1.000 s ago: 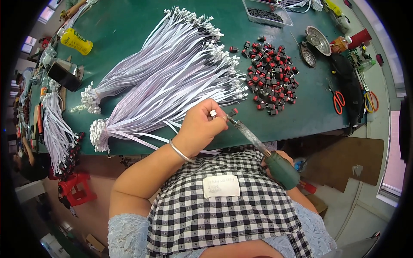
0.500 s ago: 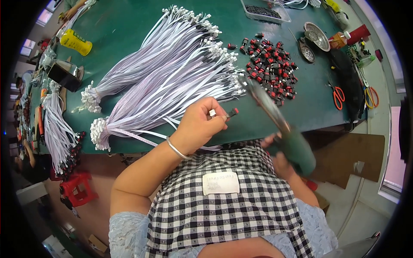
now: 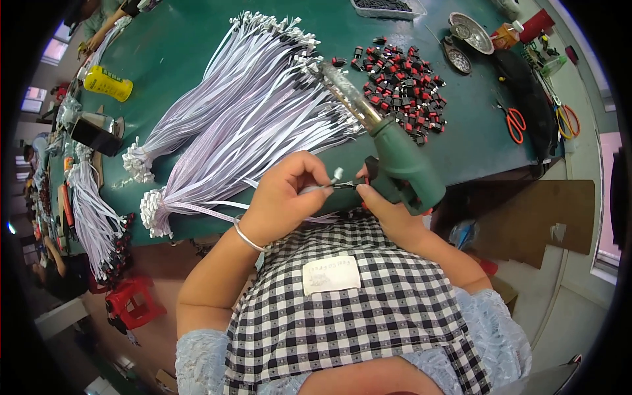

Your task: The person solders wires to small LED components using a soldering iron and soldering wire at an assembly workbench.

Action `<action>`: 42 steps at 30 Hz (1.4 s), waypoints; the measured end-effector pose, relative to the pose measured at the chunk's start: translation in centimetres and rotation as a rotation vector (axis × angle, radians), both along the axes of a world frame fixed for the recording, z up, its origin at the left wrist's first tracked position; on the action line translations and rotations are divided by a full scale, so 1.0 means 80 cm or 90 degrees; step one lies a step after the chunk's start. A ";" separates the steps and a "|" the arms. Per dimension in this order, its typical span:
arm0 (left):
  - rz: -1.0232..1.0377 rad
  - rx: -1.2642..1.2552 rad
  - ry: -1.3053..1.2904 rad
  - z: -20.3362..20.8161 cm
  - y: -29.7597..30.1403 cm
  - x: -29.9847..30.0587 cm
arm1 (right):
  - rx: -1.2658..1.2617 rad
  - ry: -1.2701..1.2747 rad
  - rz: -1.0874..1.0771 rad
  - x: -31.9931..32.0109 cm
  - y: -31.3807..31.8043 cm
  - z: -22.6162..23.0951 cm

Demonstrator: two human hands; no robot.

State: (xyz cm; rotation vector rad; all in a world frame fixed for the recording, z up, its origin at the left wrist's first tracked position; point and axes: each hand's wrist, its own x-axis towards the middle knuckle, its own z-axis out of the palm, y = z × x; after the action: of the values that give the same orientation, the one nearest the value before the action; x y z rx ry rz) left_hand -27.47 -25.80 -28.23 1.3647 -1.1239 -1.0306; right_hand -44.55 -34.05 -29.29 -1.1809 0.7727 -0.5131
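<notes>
My left hand [image 3: 284, 197] pinches the end of a white wire [image 3: 334, 176] at the near edge of the green table [image 3: 474, 141]. My right hand [image 3: 388, 210] grips the handle of a green heat gun [image 3: 395, 158], its metal nozzle pointing up and away over the wires. Both hands meet just in front of my checked apron. Two big bundles of white wires [image 3: 250, 125] fan out on the table beyond my left hand. A heap of small red and black switches [image 3: 401, 79] lies beyond the gun's nozzle.
Orange-handled scissors [image 3: 515, 122] and two metal dishes [image 3: 469, 33] sit at the right. A yellow bottle [image 3: 107, 83] and a black box [image 3: 95, 135] stand at the left, with another wire bundle [image 3: 92, 217] hanging off the edge. A red stool [image 3: 131, 303] is below.
My right hand has swung the heat gun from pointing down-right beside my lap to nozzle-up over the table, and brought it next to my left hand, which stays on the wire end.
</notes>
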 end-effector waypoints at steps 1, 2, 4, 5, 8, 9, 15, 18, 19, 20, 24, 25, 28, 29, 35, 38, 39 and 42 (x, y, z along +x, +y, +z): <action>0.012 0.043 0.126 0.004 -0.001 0.000 | -0.048 0.003 -0.003 0.000 0.002 -0.006; 0.024 0.086 0.250 0.008 -0.002 0.001 | -0.096 0.006 -0.006 0.000 0.003 -0.011; 0.025 0.118 0.250 0.011 0.001 -0.001 | -0.170 0.001 -0.003 -0.002 0.006 -0.020; 0.017 0.116 0.234 0.011 0.002 -0.003 | -0.246 -0.003 0.002 -0.002 0.007 -0.022; 0.017 0.118 0.224 0.008 -0.001 -0.002 | -0.281 -0.002 0.017 0.000 0.004 -0.022; 0.017 0.111 0.222 0.008 0.000 -0.003 | -0.281 -0.003 0.017 -0.001 0.005 -0.021; 0.041 0.111 0.192 0.003 0.002 -0.008 | -0.249 0.003 0.034 -0.007 0.006 -0.025; 0.041 0.104 0.154 0.003 -0.004 -0.010 | -0.312 0.065 0.065 -0.010 0.003 -0.028; 0.031 0.103 0.157 0.002 -0.005 -0.011 | -0.323 0.059 0.069 -0.009 0.002 -0.028; 0.052 0.121 0.149 0.002 -0.004 -0.010 | -0.333 0.054 0.072 -0.008 0.002 -0.028; 0.094 0.094 0.155 -0.005 -0.002 -0.010 | -0.131 -0.078 0.003 -0.016 -0.001 -0.018; 0.092 0.078 0.184 -0.005 0.000 -0.008 | -0.141 -0.116 -0.102 -0.023 -0.008 -0.009; 0.049 0.098 0.129 0.000 0.017 -0.006 | -0.672 0.153 -0.197 -0.071 -0.069 -0.013; 0.025 0.076 0.089 0.001 0.019 -0.012 | -0.719 0.226 -0.297 -0.078 -0.085 -0.019; -0.216 -0.054 -0.419 -0.004 0.008 -0.022 | -1.041 0.237 -0.164 -0.093 -0.161 -0.043; -0.252 -0.122 -0.492 -0.008 0.011 -0.026 | -1.063 0.284 -0.090 -0.087 -0.169 -0.049; -0.241 -0.129 -0.463 -0.006 0.011 -0.023 | -1.062 0.271 -0.085 -0.087 -0.171 -0.051; -0.209 -0.119 -0.447 0.011 0.003 -0.009 | -1.069 0.281 -0.079 -0.087 -0.170 -0.049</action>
State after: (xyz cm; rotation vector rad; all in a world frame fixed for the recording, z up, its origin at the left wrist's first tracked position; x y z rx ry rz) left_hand -28.18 -25.56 -27.38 1.4571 -1.9621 -0.6412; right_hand -51.48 -47.62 -33.23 -2.8718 0.7105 -1.0880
